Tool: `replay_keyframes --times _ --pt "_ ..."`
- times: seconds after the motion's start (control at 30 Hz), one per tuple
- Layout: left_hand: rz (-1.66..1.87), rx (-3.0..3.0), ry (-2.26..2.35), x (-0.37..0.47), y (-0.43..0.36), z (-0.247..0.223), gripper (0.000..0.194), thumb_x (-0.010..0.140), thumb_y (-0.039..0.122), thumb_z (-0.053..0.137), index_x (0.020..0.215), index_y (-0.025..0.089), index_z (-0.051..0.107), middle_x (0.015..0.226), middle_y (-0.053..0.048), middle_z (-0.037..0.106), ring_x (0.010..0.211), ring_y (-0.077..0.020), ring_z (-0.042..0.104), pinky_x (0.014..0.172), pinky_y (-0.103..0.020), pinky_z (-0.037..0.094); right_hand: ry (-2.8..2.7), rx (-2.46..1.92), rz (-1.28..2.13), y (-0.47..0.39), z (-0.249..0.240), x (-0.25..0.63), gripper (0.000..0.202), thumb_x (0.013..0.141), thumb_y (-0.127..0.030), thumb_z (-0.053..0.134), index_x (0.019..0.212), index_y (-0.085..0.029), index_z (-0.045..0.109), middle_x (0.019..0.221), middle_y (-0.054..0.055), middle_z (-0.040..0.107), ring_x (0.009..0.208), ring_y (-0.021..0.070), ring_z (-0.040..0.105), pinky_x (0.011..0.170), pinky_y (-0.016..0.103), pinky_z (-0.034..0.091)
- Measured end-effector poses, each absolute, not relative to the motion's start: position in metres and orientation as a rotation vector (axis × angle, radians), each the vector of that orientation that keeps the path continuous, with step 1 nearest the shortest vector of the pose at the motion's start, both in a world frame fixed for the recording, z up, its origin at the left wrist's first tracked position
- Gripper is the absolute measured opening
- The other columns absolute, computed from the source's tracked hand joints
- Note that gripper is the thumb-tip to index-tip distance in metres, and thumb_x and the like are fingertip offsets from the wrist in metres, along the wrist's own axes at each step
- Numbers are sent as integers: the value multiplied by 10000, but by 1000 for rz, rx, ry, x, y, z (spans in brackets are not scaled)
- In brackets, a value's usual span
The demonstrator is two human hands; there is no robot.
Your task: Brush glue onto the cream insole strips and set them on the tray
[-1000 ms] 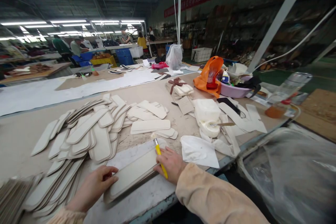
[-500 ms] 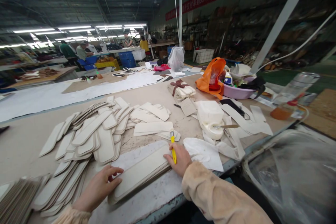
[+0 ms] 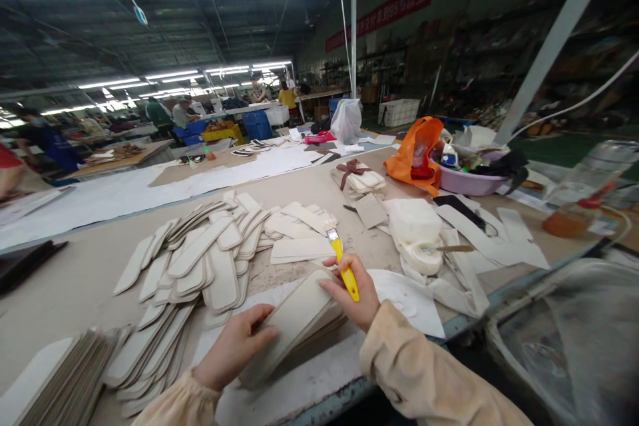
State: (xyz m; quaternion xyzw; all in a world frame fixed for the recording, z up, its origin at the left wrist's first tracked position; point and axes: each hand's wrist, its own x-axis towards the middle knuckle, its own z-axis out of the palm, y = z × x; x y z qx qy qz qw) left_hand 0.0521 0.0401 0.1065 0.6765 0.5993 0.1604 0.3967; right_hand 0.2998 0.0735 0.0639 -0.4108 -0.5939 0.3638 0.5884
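My right hand point(image 3: 357, 293) is closed around a paintbrush point(image 3: 349, 271) with a yellow handle, its bristles pointing up and away. The thumb of that hand also presses the far end of a small stack of pale, round-cornered panels point(image 3: 294, 319). My left hand point(image 3: 239, 346) grips the near left edge of the stack between thumb and fingers. The top panel is tilted up, with more panels fanned beneath it. White paper point(image 3: 319, 379) lies under them at the table's front edge. A big loose heap of similar panels point(image 3: 204, 253) spreads to the left.
An upright row of panels point(image 3: 54, 379) stands at the near left. On the right are a white tub point(image 3: 414, 219) with a stick across it, paper scraps, an orange bag point(image 3: 414, 153), a purple basin point(image 3: 469, 181) and a bottle of amber liquid point(image 3: 569, 223). Other people work farther back.
The stack's top has been lifted and tilted between my hands. My left hand has closed on its edge, and the brush has swung to a more slanted angle. The view has shifted left.
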Motion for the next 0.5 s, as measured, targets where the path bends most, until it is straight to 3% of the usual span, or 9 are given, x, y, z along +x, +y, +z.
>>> replay_keyframes --times 0.1,0.2,0.27,0.37,0.5 --pt "489 1575 1490 75 32 107 254 722 431 593 734 179 622 644 21 603 629 -167 538 573 -253 408 -1312 -931 858 75 70 304 327 775 -277 661 899 -255 360 1014 5 621 727 139 551 698 284 455" --pt "606 1401 1459 94 17 97 326 666 496 651 745 182 620 657 18 597 618 -161 520 547 -243 392 -1253 -936 871 74 72 309 362 748 -299 700 901 -252 375 1005 -2 603 763 146 548 695 273 443" --pt "682 1272 1442 106 7 86 366 633 530 683 753 190 617 676 8 612 622 -166 529 535 -241 395 -1229 -953 886 72 72 311 376 739 -318 716 890 -250 378 906 -31 582 651 118 497 604 239 413" --pt "788 1092 1408 124 -6 70 386 614 537 719 771 198 622 683 -2 625 618 -171 542 536 -244 411 -1210 -981 896 71 73 315 373 748 -347 714 873 -250 376 661 -88 442 529 98 372 498 210 327" --pt "861 953 1347 143 -14 59 387 607 506 755 787 186 635 692 -17 639 605 -164 550 539 -248 425 -1189 -988 903 72 75 322 378 743 -364 720 865 -249 381 611 -97 341 526 99 334 486 205 293"
